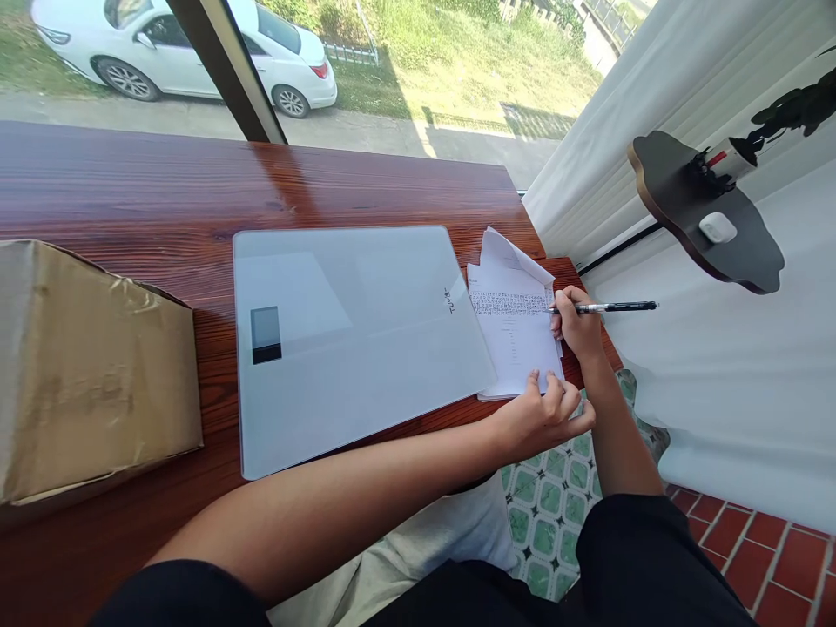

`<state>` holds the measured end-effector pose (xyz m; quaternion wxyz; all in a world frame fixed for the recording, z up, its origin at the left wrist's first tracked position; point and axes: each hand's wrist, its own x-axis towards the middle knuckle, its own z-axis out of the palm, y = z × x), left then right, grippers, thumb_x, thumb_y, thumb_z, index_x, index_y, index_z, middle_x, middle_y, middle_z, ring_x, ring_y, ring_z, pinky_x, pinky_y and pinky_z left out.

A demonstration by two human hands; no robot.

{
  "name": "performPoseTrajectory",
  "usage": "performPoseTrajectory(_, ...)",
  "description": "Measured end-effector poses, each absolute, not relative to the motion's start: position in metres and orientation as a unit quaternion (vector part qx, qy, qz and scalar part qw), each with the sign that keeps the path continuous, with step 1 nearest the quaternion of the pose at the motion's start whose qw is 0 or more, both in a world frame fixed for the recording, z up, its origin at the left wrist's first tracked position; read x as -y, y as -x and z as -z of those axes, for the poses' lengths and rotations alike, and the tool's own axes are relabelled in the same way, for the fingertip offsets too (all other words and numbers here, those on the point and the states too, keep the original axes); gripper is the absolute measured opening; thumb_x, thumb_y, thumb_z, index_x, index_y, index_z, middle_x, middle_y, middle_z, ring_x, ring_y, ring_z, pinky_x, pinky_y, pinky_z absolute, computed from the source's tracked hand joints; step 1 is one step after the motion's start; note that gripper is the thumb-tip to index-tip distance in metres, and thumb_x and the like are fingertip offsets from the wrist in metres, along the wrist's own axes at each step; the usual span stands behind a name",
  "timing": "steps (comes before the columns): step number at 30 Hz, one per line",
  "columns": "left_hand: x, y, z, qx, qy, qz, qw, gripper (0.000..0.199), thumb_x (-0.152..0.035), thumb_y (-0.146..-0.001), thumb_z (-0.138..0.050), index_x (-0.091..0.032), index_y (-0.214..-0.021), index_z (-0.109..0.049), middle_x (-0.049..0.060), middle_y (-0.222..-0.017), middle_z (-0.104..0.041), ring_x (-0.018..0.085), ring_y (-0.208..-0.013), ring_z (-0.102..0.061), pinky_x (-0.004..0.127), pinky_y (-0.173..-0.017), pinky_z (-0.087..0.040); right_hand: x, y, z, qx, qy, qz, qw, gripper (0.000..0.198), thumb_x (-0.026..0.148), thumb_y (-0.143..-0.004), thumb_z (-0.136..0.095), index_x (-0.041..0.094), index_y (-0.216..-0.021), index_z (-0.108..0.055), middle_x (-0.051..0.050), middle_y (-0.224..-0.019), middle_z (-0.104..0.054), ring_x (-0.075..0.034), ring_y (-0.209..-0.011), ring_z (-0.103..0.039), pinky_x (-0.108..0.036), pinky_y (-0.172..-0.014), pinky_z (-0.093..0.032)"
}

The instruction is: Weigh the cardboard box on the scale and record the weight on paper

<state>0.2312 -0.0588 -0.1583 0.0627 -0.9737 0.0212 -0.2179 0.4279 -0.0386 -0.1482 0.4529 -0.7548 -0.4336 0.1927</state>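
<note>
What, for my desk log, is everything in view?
Wooden table: one, reddish, middle
Handwritten paper sheets: several, white, right
Slim pen: one, black-clear, over sheets
Flat glossy panel: one, grey, centre
Cardboard box: one, brown, left
Sedan car: one, white, outside
Wavy shelf: one, grey, right
Rounded case: one, white, shelf
Potted plant: one, dark-leaved, shelf
Fabric curtain: count unclear, white, right
Floor tiles: many, green, red, below
Sleeves: two, black, bottom
Left hand: one, sheets' edge
Right hand: one, on pen

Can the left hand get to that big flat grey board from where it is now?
Probably yes: the left hand is by the near edge of the paper, close to the grey board, and nothing seems to stand between hand and board.
</note>
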Motion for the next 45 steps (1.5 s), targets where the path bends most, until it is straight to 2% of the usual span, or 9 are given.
performPoseTrajectory(5, 0.058, -0.230, 0.157, -0.027, 0.976, 0.210, 0.058, 0.039, -0.018, -0.099, -0.034, -0.019, -0.135, -0.048, 0.014, -0.123, -0.065, 0.028, -0.110, -0.068, 0.046, -0.085, -0.060, 0.037, -0.436, 0.152, 0.443, 0.743, -0.119, 0.487, 0.042, 0.061, -0.094, -0.057, 0.021, -0.084, -0.059, 0.002, -0.059, -0.051, -0.011, -0.050, -0.047, -0.025, -0.048, -0.041)
performPoseTrajectory(10, 0.059, -0.230, 0.158, -0.036, 0.978, 0.200, 0.039, 0.039, -0.020, -0.099, -0.037, -0.020, -0.137, -0.046, 0.016, -0.126, -0.063, 0.028, -0.112, -0.067, 0.049, -0.088, -0.060, 0.034, -0.438, 0.142, 0.460, 0.762, -0.065, 0.450, 0.035, 0.048, -0.083, -0.074, 0.017, -0.099, -0.071, -0.005, -0.087, -0.069, -0.015, -0.073, -0.061, -0.028, -0.066, -0.050)
performPoseTrajectory(17, 0.063, -0.236, 0.168, -0.014, 0.966, 0.250, 0.064, 0.040, -0.022, -0.100, -0.032, -0.020, -0.137, -0.045, 0.015, -0.122, -0.064, 0.028, -0.106, -0.068, 0.047, -0.083, -0.060, 0.020, -0.444, 0.145, 0.387, 0.764, -0.112, 0.504, 0.045, 0.039, -0.068, -0.079, 0.013, -0.104, -0.072, -0.009, -0.089, -0.073, -0.022, -0.081, -0.070, -0.037, -0.080, -0.059)
performPoseTrajectory(24, 0.063, -0.238, 0.166, -0.017, 0.967, 0.250, 0.050, 0.039, -0.019, -0.099, -0.030, -0.020, -0.135, -0.048, 0.014, -0.122, -0.065, 0.028, -0.106, -0.069, 0.047, -0.081, -0.061, 0.017, -0.442, 0.157, 0.369, 0.765, -0.086, 0.521, 0.038, 0.046, -0.080, -0.070, 0.013, -0.099, -0.072, -0.011, -0.086, -0.073, -0.022, -0.073, -0.069, -0.037, -0.072, -0.059)
performPoseTrajectory(27, 0.064, -0.239, 0.168, -0.016, 0.967, 0.250, 0.047, 0.040, -0.020, -0.100, -0.030, -0.020, -0.136, -0.047, 0.014, -0.120, -0.066, 0.028, -0.105, -0.069, 0.047, -0.081, -0.062, 0.020, -0.436, 0.155, 0.407, 0.776, -0.055, 0.479, 0.041, 0.053, -0.083, -0.071, 0.014, -0.097, -0.071, -0.010, -0.082, -0.072, -0.022, -0.070, -0.068, -0.035, -0.068, -0.057)
performPoseTrajectory(31, 0.063, -0.238, 0.168, -0.024, 0.973, 0.226, 0.038, 0.040, -0.022, -0.100, -0.032, -0.021, -0.138, -0.045, 0.015, -0.125, -0.063, 0.027, -0.108, -0.068, 0.048, -0.085, -0.061, 0.022, -0.430, 0.153, 0.460, 0.786, -0.007, 0.412, 0.040, 0.056, -0.089, -0.067, 0.017, -0.095, -0.073, -0.009, -0.082, -0.072, -0.023, -0.073, -0.068, -0.035, -0.071, -0.054)
performPoseTrajectory(38, 0.061, -0.236, 0.171, -0.039, 0.971, 0.229, 0.056, 0.043, -0.025, -0.098, -0.039, -0.020, -0.140, -0.045, 0.017, -0.125, -0.062, 0.030, -0.111, -0.062, 0.050, -0.087, -0.056, 0.018, -0.429, 0.158, 0.476, 0.797, 0.009, 0.372, 0.038, 0.055, -0.089, -0.066, 0.018, -0.090, -0.074, -0.007, -0.076, -0.070, -0.022, -0.068, -0.063, -0.034, -0.070, -0.049)
performPoseTrajectory(43, 0.056, -0.234, 0.169, -0.076, 0.961, 0.259, 0.066, 0.041, -0.024, -0.098, -0.041, -0.023, -0.138, -0.049, 0.013, -0.123, -0.061, 0.028, -0.117, -0.054, 0.045, -0.092, -0.050, 0.015, -0.430, 0.162, 0.486, 0.798, 0.010, 0.357, 0.037, 0.055, -0.088, -0.064, 0.018, -0.085, -0.069, -0.006, -0.075, -0.067, -0.020, -0.066, -0.060, -0.032, -0.068, -0.045)
performPoseTrajectory(45, 0.053, -0.232, 0.164, -0.118, 0.962, 0.240, 0.061, 0.043, -0.024, -0.097, -0.045, -0.024, -0.139, -0.049, 0.014, -0.125, -0.061, 0.026, -0.115, -0.054, 0.041, -0.092, -0.047, 0.014, -0.431, 0.163, 0.493, 0.795, 0.017, 0.353, 0.040, 0.057, -0.092, -0.056, 0.019, -0.087, -0.066, -0.007, -0.077, -0.067, -0.021, -0.068, -0.060, -0.033, -0.069, -0.043)
